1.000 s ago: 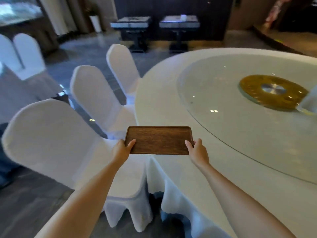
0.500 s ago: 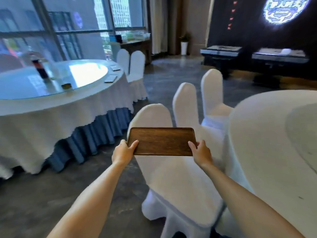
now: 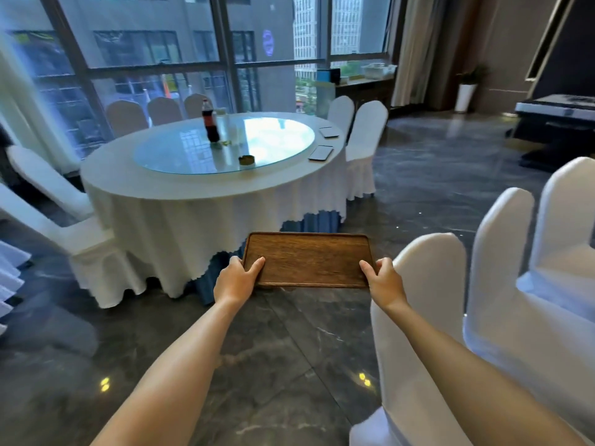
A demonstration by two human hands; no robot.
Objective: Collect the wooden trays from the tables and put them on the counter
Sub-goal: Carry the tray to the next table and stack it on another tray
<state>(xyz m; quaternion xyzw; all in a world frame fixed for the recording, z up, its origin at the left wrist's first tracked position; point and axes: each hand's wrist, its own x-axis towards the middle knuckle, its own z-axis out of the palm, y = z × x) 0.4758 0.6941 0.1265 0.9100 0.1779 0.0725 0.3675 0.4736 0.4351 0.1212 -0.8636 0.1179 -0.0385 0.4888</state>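
Fingers [image 3: 257, 263] of the left hand [image 3: 236, 280] and right hand [image 3: 384, 281] grip the wooden tray [image 3: 307, 259] at its near corners, level above the floor [image 3: 289, 342].

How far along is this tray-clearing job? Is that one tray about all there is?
One brown rectangular wooden tray is in hand, gripped by the left hand and right hand above the dark floor, not yet set down. Two flat rectangular trays remain on the round white-clothed table. No delivered trays show.

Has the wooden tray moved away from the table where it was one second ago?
Yes. The tray, held by both hands, has left that table and is now over the dark floor.
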